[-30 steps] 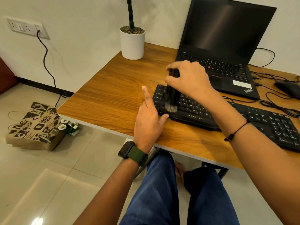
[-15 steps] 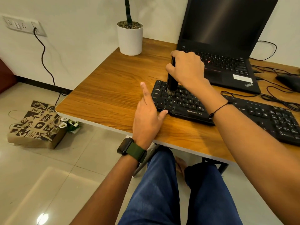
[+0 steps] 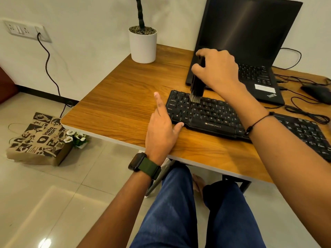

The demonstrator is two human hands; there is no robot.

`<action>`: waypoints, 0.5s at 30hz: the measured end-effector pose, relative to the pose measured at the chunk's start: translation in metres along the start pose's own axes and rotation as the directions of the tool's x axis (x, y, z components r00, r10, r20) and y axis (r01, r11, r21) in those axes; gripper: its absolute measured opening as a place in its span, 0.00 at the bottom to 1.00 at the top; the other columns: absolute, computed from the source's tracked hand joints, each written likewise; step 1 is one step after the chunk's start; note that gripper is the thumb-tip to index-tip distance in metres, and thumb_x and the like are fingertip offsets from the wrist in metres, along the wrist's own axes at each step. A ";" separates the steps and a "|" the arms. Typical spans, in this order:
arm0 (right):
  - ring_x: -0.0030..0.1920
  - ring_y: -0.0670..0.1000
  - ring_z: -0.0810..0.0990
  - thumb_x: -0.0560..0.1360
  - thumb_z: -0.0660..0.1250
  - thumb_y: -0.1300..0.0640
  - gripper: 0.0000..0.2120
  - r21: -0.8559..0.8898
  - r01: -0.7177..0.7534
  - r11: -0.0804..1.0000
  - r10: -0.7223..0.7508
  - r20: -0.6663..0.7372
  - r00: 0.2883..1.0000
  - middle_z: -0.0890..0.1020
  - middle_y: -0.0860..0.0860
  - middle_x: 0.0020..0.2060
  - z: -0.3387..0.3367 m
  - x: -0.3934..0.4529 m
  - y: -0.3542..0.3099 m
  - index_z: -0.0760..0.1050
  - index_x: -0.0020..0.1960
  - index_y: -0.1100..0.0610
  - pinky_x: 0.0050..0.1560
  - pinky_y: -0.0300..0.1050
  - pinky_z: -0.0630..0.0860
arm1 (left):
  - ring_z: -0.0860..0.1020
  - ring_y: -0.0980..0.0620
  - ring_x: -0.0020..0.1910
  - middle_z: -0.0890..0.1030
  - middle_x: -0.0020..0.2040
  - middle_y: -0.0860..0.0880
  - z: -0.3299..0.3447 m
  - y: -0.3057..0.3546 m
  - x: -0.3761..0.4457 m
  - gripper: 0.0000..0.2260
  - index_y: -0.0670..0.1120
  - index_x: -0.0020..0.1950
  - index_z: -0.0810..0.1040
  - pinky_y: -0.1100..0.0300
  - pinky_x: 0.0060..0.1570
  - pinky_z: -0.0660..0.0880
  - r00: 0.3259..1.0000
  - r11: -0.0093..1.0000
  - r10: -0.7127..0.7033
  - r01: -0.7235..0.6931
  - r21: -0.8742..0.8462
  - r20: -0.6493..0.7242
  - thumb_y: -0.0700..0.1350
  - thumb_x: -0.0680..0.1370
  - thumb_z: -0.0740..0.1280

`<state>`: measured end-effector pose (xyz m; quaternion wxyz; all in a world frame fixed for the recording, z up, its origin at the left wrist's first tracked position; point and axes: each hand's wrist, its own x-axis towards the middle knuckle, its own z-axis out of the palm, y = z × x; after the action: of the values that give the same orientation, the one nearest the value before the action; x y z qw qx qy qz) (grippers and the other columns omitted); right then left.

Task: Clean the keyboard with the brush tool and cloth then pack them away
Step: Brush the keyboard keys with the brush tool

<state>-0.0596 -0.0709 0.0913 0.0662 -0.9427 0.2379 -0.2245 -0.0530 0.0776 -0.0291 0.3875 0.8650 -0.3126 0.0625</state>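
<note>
A black Zebronics keyboard lies on the wooden desk. My right hand grips a black brush tool held nearly upright, its grey bristles touching the keyboard's top left key rows. My left hand rests on the desk against the keyboard's left end, index finger raised and thumb at the front edge. No cloth is in view.
A black laptop stands open behind the keyboard. A white plant pot sits at the desk's back left. A mouse and cables lie at the right. A paper bag lies on the floor at left.
My right hand has drawn the brush from the keyboard's front edge up to its top rows and tilted it upright. My left hand has stayed beside the keyboard.
</note>
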 end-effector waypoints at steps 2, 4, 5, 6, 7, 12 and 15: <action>0.51 0.57 0.78 0.76 0.60 0.52 0.18 -0.031 0.000 1.000 0.000 -0.021 1.000 0.80 0.56 0.50 0.011 0.012 0.001 0.72 0.65 0.56 0.44 0.48 0.72 | 0.71 0.48 0.63 0.72 0.65 0.44 0.000 0.000 0.000 0.49 0.41 0.74 0.33 0.59 0.60 0.68 1.000 1.000 0.000 0.000 -0.002 0.001 0.52 0.73 0.70; 0.50 0.58 0.79 0.77 0.59 0.53 0.17 -0.062 -0.005 0.998 0.004 -0.021 1.000 0.80 0.57 0.49 0.022 0.020 0.001 0.72 0.63 0.58 0.45 0.49 0.73 | 0.71 0.48 0.62 0.72 0.64 0.44 -0.001 -0.001 0.000 0.48 0.41 0.74 0.33 0.58 0.60 0.69 1.000 1.000 0.006 -0.006 -0.003 -0.003 0.51 0.73 0.70; 0.51 0.59 0.78 0.77 0.59 0.53 0.17 -0.079 -0.014 0.997 0.013 -0.014 1.000 0.80 0.57 0.49 0.027 0.023 0.001 0.72 0.63 0.58 0.45 0.50 0.74 | 0.71 0.48 0.62 0.73 0.64 0.44 0.000 -0.001 0.000 0.48 0.41 0.74 0.34 0.58 0.59 0.69 1.000 1.000 0.010 -0.010 -0.003 -0.008 0.51 0.73 0.70; 0.51 0.60 0.78 0.76 0.59 0.53 0.17 -0.098 -0.020 0.995 0.020 -0.004 1.000 0.80 0.58 0.49 0.030 0.023 0.000 0.72 0.62 0.59 0.45 0.50 0.73 | 0.72 0.48 0.61 0.73 0.64 0.44 0.000 -0.001 0.000 0.48 0.40 0.74 0.34 0.59 0.59 0.69 1.000 1.000 0.012 -0.012 -0.003 -0.013 0.51 0.73 0.70; 0.51 0.60 0.78 0.76 0.59 0.54 0.16 -0.114 -0.022 0.993 0.023 0.008 1.000 0.80 0.58 0.49 0.032 0.023 0.000 0.73 0.61 0.59 0.44 0.50 0.72 | 0.72 0.48 0.61 0.73 0.63 0.44 0.000 -0.001 0.000 0.48 0.40 0.74 0.34 0.59 0.58 0.69 1.000 1.000 0.013 -0.013 -0.002 -0.017 0.51 0.73 0.70; 0.49 0.60 0.78 0.74 0.60 0.53 0.13 -0.154 0.013 0.988 -0.009 0.031 0.999 0.80 0.56 0.45 0.031 0.002 -0.004 0.76 0.55 0.57 0.41 0.47 0.67 | 0.72 0.47 0.61 0.73 0.64 0.42 0.000 -0.001 -0.001 0.48 0.39 0.74 0.35 0.57 0.59 0.70 0.999 1.000 0.026 -0.026 0.013 -0.020 0.51 0.73 0.70; 0.52 0.60 0.78 0.74 0.60 0.52 0.16 -0.153 0.018 0.988 -0.012 0.038 0.999 0.80 0.56 0.48 0.022 -0.018 -0.008 0.75 0.59 0.55 0.41 0.47 0.66 | 0.71 0.46 0.62 0.71 0.65 0.42 0.000 0.000 -0.002 0.48 0.40 0.74 0.35 0.56 0.60 0.69 1.000 1.000 0.022 -0.022 0.016 -0.017 0.51 0.73 0.70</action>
<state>-0.0605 -0.0545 0.0667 -0.0038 -0.9507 0.2459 -0.1888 -0.0546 0.0784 -0.0293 0.3825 0.8640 -0.3182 0.0768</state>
